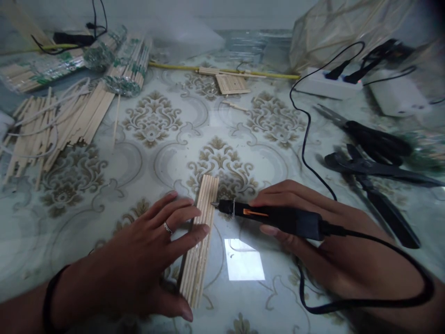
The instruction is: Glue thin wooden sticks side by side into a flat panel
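Observation:
A panel of wooden sticks laid side by side [200,241] rests on the patterned table in front of me. My left hand [146,264] lies flat with its fingers spread, pressing on the panel's left edge. My right hand [313,232] is closed around a black glue gun [278,218] with an orange trigger. The gun's tip touches the panel's right edge near the top. A black cord [365,297] loops from the gun's back round my right forearm.
Loose wooden sticks [52,130] are heaped at the left, with wrapped bundles [128,65] behind them. A small stick panel [232,84] lies at the back. Black scissors [375,139] and pliers lie at the right, beside a white power strip [327,83].

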Demonstrator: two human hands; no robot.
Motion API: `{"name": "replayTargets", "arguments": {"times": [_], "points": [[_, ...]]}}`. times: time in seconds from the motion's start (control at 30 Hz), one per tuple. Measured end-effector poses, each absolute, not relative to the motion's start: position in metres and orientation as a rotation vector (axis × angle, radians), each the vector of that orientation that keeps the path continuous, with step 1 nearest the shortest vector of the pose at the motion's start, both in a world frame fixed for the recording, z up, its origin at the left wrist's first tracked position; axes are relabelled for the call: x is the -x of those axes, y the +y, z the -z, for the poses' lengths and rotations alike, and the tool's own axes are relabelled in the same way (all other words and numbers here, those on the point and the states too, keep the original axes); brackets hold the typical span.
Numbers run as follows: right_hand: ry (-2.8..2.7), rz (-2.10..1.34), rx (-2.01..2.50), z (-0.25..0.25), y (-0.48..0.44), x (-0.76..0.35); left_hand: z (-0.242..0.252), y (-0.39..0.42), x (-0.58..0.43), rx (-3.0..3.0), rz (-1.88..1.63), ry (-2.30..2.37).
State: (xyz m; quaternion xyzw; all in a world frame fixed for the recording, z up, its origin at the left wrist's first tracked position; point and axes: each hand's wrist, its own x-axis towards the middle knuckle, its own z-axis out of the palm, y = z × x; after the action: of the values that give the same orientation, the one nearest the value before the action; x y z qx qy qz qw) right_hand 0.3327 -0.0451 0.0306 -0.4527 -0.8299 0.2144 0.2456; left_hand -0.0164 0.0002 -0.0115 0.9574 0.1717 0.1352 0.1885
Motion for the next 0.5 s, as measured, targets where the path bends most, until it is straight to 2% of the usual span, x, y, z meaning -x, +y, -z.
{"name": "replayTargets", "arguments": {"times": [0.5], "points": [[-2.288, -0.682, 1.236, -0.0395, -0.0468, -0.3305, 0.0130, 0.0004, 0.0178, -2.703, -0.414, 0.471]]}}
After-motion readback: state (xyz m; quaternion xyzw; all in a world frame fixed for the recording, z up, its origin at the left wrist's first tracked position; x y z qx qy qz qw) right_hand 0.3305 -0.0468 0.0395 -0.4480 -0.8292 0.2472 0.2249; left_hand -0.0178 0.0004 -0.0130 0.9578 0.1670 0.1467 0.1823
